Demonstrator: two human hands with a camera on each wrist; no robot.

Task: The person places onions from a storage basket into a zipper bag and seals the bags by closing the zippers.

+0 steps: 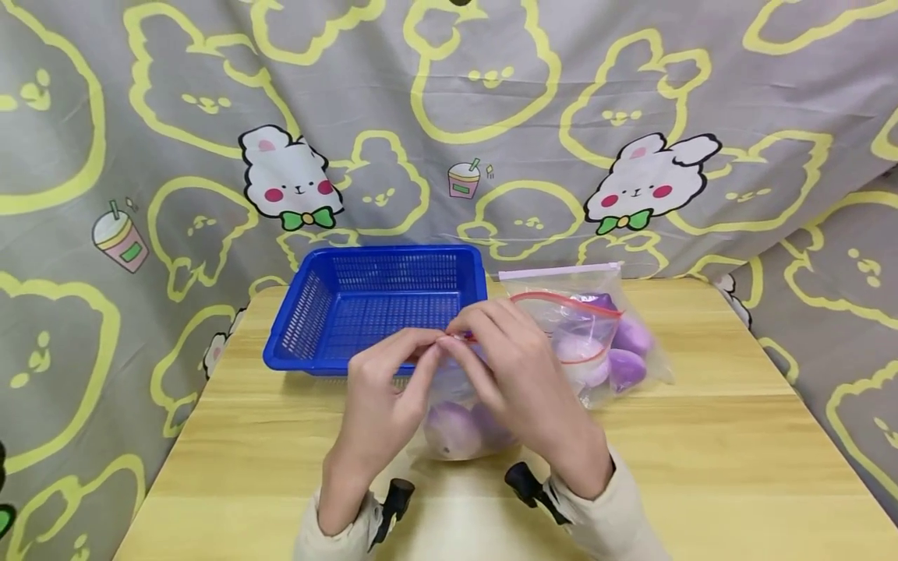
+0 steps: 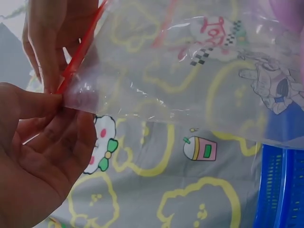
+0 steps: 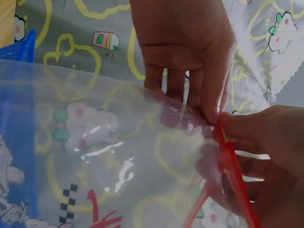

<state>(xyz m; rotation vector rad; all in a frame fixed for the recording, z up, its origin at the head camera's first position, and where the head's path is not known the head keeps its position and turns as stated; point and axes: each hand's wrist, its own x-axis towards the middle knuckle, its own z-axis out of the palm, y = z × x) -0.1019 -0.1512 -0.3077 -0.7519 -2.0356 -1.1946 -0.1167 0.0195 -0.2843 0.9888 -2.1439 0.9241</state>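
Observation:
A clear zip bag [image 2: 156,90] with a red seal strip and printed pictures hangs between the two hands in the head view. Rounded purple-and-white items [image 1: 452,431] lie at its bottom, their kind unclear. At one top corner, the left hand [image 1: 382,389] pinches the bag between thumb and fingers. Right beside it, the fingertips of the right hand [image 1: 526,378] pinch the red strip. In the right wrist view, the left hand [image 3: 185,42] comes from above and the right hand [image 3: 270,142] from the right, their fingertips almost meeting.
Behind the left hand stands a blue plastic basket [image 1: 281,351] with nothing in it. To the right, filled zip bags [image 1: 561,273] with purple items [image 1: 627,370] lie on the wooden table [image 1: 708,436]. A patterned grey cloth [image 1: 393,93] hangs at the back and sides.

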